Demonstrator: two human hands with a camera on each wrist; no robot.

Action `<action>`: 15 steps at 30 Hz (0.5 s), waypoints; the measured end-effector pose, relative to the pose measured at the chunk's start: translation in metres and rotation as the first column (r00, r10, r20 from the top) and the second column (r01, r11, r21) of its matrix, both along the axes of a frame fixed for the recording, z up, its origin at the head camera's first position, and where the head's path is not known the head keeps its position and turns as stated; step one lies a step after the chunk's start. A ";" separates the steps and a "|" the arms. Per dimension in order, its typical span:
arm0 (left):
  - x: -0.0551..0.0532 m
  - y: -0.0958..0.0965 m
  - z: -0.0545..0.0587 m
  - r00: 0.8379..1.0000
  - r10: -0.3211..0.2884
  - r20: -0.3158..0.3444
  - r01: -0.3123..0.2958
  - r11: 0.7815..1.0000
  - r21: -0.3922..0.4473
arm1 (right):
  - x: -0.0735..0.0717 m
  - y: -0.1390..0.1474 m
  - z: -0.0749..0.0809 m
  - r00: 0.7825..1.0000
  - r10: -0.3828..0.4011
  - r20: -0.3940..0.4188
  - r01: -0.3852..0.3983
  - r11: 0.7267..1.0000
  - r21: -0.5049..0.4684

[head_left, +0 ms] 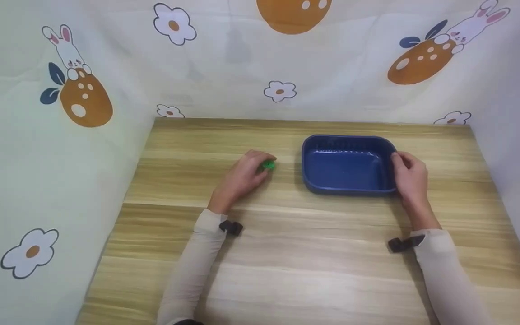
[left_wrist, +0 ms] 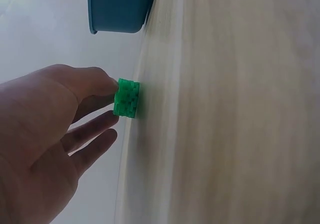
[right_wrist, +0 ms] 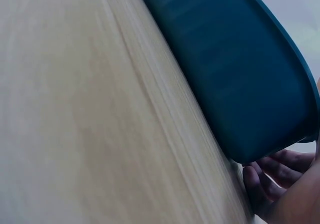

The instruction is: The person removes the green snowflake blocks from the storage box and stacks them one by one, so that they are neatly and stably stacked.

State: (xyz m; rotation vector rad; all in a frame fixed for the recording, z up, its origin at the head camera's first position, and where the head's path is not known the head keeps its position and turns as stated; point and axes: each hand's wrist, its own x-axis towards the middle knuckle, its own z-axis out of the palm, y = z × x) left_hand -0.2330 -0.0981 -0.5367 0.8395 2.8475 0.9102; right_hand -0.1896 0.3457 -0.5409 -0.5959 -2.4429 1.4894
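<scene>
Your blue tub [head_left: 348,164] sits on the desk [head_left: 287,253], right of centre and toward the back edge. It is a shallow rectangular container with rounded corners and a ribbed inner wall along its far side. From the head view its floor shows plain blue, with nothing lying in it. The left wrist view catches only one corner of the tub [left_wrist: 120,8], and the right wrist view shows its outer wall [right_wrist: 235,78] from low down.

Your right hand [head_left: 410,177] is at the tub's right end. The thumb lies over the rim and the fingers curl down against the outer wall, so this hand grips the tub. In the right wrist view the fingers [right_wrist: 272,176] show tucked beneath the tub's lower edge, though that picture is blurred and I can't tell how firmly they press.

Your left hand [head_left: 244,176] rests on the desk to the left of the tub, apart from it. Its thumb and forefinger pinch a small green block [head_left: 268,164], which the left wrist view shows as a studded green block [left_wrist: 126,98] touching the desk surface. The other fingers [left_wrist: 92,134] stretch out loosely below it. Both forearms, in pale sleeves, lie angled inward across the desk.
</scene>
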 end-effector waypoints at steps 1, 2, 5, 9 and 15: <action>0.000 0.000 0.000 1.000 0.004 0.003 -0.004 1.000 -0.002 | 0.000 0.000 0.000 1.000 -0.002 0.001 0.002 1.000 0.001; 0.000 0.000 0.000 1.000 0.007 0.005 -0.007 1.000 -0.003 | 0.000 0.000 0.000 1.000 -0.003 0.003 0.003 1.000 0.003; 0.001 0.000 0.001 1.000 0.008 0.012 -0.008 1.000 0.000 | -0.001 0.000 0.000 1.000 -0.004 0.005 0.004 1.000 0.001; 0.000 0.000 0.000 1.000 0.003 0.016 -0.004 1.000 0.011 | -0.001 0.000 0.000 1.000 -0.005 0.001 0.005 1.000 0.002; -0.001 0.000 -0.002 1.000 0.000 -0.003 0.000 0.999 0.032 | -0.001 0.000 0.000 1.000 -0.002 -0.001 0.002 1.000 -0.007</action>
